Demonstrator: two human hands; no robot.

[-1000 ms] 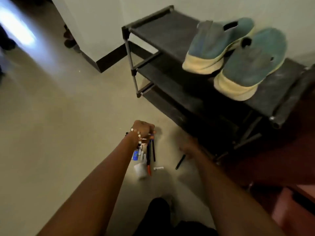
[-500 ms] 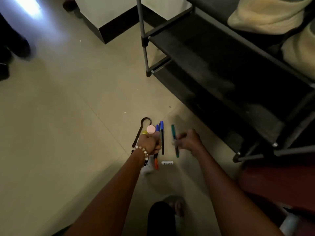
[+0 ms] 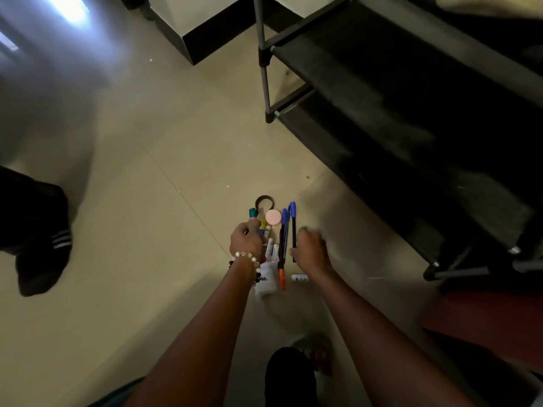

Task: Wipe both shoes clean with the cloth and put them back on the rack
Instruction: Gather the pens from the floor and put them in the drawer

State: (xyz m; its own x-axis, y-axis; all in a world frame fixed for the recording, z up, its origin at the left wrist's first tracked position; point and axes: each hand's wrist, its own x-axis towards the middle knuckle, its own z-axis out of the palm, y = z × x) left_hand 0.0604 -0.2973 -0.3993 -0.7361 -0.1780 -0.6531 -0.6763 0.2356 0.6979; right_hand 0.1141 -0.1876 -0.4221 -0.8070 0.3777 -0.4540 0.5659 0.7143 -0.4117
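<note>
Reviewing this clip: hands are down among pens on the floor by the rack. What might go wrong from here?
The left hand grips a bundle of markers over loose pens on the floor; one might slip and roll under the shoe rack. The right hand is blurred, so its grip is unclear. No cloth clearly shows, so wiping may be delayed.

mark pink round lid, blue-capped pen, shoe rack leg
pink round lid (image 3: 273, 217), head view, centre of its top face
blue-capped pen (image 3: 292, 209), head view, on the blue cap
shoe rack leg (image 3: 263, 80), head view, mid grey upright post
</note>
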